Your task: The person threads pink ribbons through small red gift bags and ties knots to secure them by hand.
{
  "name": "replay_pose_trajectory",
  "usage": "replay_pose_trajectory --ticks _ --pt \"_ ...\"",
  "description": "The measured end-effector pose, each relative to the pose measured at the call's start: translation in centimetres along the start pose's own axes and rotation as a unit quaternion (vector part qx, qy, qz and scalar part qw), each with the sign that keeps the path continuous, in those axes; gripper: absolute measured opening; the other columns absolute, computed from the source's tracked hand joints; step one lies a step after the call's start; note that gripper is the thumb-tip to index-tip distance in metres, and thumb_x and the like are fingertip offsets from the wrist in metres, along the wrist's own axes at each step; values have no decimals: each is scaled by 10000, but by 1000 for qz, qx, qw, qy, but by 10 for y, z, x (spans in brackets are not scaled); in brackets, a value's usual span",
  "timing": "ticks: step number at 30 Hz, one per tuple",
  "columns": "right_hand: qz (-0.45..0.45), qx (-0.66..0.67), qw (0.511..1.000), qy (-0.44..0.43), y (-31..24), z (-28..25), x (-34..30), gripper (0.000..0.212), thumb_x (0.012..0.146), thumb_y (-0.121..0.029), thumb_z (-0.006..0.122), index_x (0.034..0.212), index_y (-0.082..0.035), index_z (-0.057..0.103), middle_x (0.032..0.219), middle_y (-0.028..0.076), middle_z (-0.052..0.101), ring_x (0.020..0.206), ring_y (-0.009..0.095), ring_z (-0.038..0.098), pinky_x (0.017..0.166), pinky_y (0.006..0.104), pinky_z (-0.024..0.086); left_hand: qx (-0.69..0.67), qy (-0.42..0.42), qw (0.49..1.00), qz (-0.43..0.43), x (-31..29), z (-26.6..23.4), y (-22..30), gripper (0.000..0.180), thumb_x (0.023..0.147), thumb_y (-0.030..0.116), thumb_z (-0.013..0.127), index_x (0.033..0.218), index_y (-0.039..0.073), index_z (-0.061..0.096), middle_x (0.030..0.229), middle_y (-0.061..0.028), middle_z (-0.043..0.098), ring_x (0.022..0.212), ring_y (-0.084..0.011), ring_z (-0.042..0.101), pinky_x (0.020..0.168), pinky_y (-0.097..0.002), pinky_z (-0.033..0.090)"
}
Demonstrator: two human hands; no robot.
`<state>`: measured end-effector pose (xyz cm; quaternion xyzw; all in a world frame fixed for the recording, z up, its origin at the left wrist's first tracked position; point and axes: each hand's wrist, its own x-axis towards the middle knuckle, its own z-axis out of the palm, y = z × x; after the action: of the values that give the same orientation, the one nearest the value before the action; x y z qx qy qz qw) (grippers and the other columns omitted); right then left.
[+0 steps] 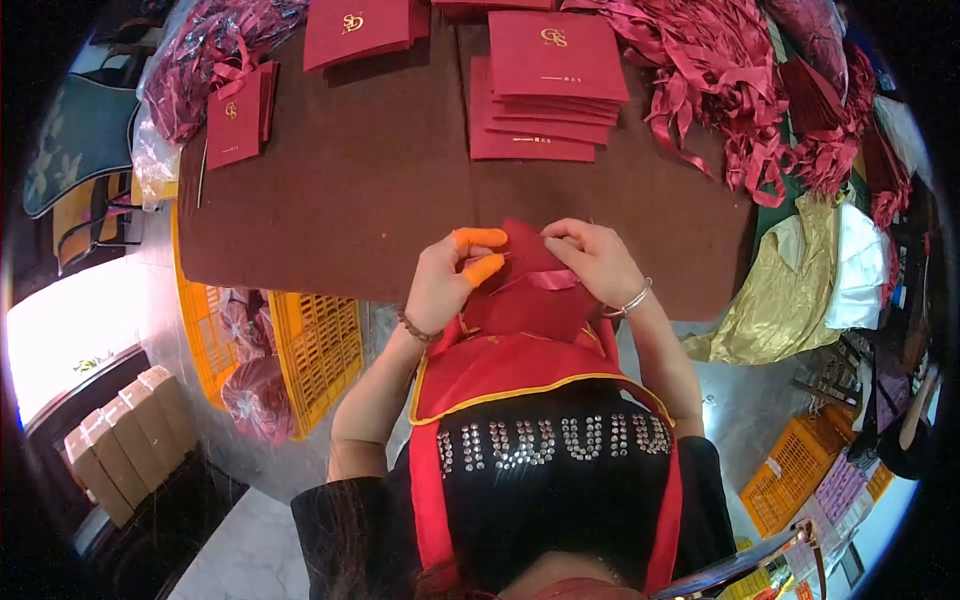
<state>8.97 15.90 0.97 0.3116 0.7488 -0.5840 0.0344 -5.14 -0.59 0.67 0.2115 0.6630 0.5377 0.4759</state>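
Observation:
At the near edge of the table, a dark red paper bag [518,250] is tilted up in front of my apron. A pink ribbon [553,280] lies across it. My left hand [447,268], with orange covers on the thumb and forefinger, pinches the bag's left side. On the other side my right hand [597,262] is closed on the bag's upper right edge, thumb and fingers together. What the fingertips do behind the paper is hidden. A red apron [500,375] with yellow trim spreads just below the bag.
Stacked red paper bags [555,62] and another stack [358,35] lie at the back of the brown-covered table [330,190]. Smaller bags with a ribbon handle [235,122] are at left. Loose ribbons [715,85] heap at right. Yellow crates [318,345] stand below left.

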Motion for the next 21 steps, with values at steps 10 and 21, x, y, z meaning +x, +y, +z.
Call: replay_pose_trajectory --ticks 10,21 --pt "-18 -17 1000 5 6 1 0 242 848 -206 559 997 -22 612 618 34 542 568 89 478 548 258 398 154 45 981 108 1 26 -3 197 810 2 585 1005 -25 570 813 -111 665 751 -142 640 653 -249 487" --pt "-60 -31 998 20 10 3 -2 258 851 -222 548 1019 -39 618 655 78 584 585 136 530 567 283 422 237 57 962 124 5 32 9 257 822 17 597 1056 -2 492 764 -109 640 676 -137 605 604 -255 466"
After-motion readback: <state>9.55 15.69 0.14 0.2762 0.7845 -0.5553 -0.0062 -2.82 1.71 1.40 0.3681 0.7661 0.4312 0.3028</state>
